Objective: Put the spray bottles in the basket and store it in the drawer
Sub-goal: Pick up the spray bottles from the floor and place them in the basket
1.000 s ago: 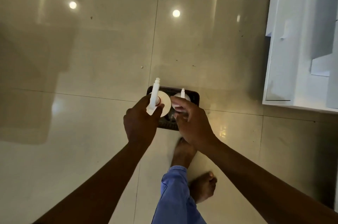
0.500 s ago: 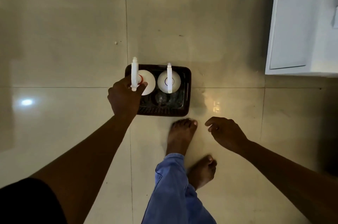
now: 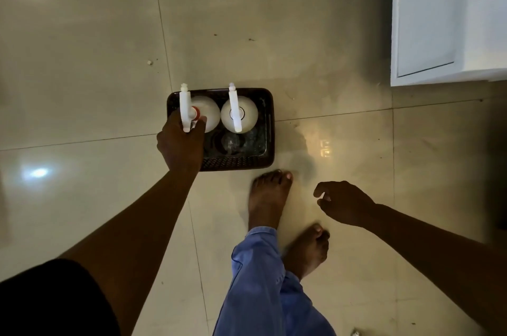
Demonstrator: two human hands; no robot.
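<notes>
A dark woven basket (image 3: 238,162) sits on the tiled floor in front of my feet. Two white spray bottles stand upright in its far half. My left hand (image 3: 181,143) grips the neck and trigger of the left spray bottle (image 3: 210,113), which has an orange collar. The right spray bottle (image 3: 248,112) stands free beside it. My right hand (image 3: 343,202) hovers to the right of the basket, above the floor, fingers loosely curled and holding nothing. A clear object lies in the basket's near half; I cannot tell what it is.
A white cabinet (image 3: 439,20) stands at the upper right, its panel front facing the floor space. My bare feet (image 3: 267,198) and a blue trouser leg (image 3: 263,280) are just behind the basket. Glossy beige floor tiles (image 3: 82,61) surround it.
My right hand has let go of the right spray bottle and pulled back to the right. The left hand stays on the left bottle in the basket.
</notes>
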